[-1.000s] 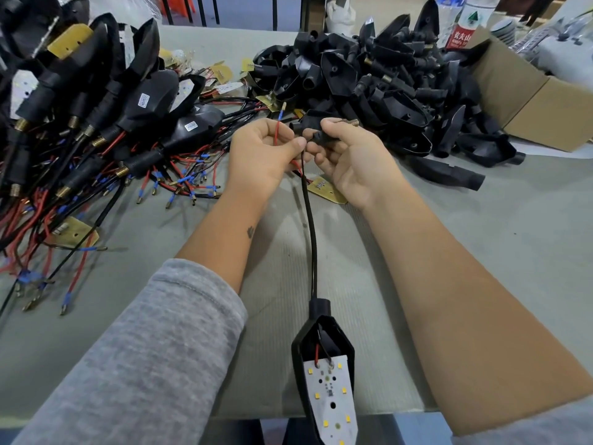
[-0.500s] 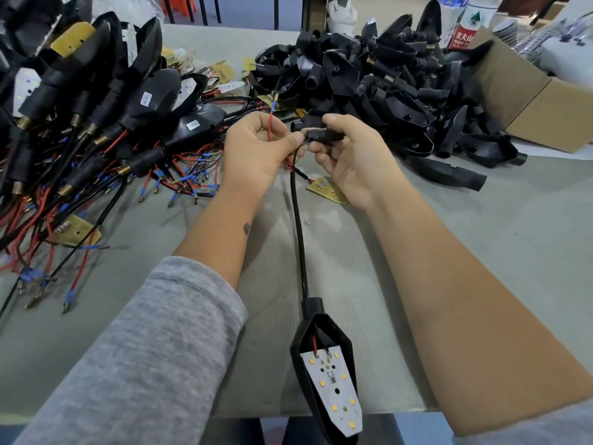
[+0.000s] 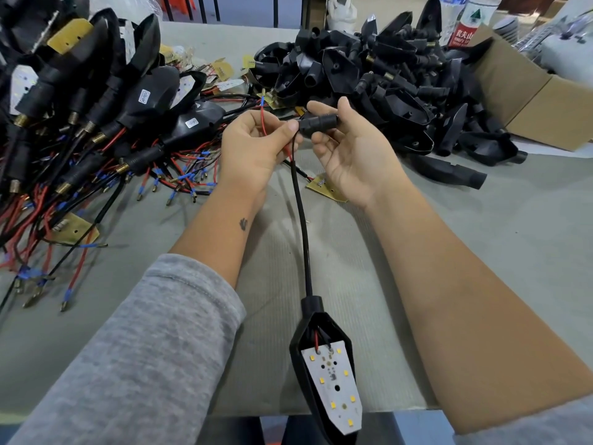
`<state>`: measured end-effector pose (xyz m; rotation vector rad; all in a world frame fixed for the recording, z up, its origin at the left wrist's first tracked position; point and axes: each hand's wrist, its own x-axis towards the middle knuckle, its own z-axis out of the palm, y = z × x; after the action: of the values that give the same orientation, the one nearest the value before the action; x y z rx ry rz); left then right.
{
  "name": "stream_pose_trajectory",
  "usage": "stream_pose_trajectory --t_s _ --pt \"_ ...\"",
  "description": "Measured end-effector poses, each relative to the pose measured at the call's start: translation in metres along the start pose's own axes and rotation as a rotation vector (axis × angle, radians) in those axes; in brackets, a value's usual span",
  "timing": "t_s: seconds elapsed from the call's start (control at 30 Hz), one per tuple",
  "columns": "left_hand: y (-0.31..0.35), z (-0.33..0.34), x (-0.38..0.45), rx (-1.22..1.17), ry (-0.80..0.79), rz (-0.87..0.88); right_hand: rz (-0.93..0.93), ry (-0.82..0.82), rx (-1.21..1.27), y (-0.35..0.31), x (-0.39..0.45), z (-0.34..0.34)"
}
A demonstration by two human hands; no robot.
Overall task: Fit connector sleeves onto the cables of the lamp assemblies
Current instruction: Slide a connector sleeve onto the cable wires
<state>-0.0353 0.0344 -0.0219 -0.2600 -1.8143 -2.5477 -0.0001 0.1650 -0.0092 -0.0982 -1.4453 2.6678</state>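
Left hand (image 3: pixel 256 146) pinches red wire (image 3: pixel 263 122); right hand (image 3: pixel 349 152) grips connector sleeve (image 3: pixel 317 123) above the lamp assembly (image 3: pixel 327 374).

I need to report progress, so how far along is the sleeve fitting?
Done: the pile of wired lamp assemblies on the left. In hand: the right hand holds a black connector sleeve while the left hand pinches the red wire of one lamp's cable. Left: the heap of black parts behind.
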Motion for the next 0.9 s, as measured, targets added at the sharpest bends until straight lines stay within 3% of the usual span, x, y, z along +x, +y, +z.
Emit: stream_pose_trajectory --t_s 0.27,0.4,0.9 --pt "0.0032 0.0071 -0.0004 -0.120 -0.011 -0.079 -0.071 0.158 -0.006 0.0006 0.0046 -0.0034" --pt "0.0016 0.0071 -0.0004 -0.011 -0.044 -0.079 -0.060 0.212 0.027 0.0011 0.0067 -0.0043" --pt "-0.0061 0.0032 0.0015 0.136 -0.103 0.032 -0.005 0.120 -0.153 0.0042 0.0086 -0.0052"
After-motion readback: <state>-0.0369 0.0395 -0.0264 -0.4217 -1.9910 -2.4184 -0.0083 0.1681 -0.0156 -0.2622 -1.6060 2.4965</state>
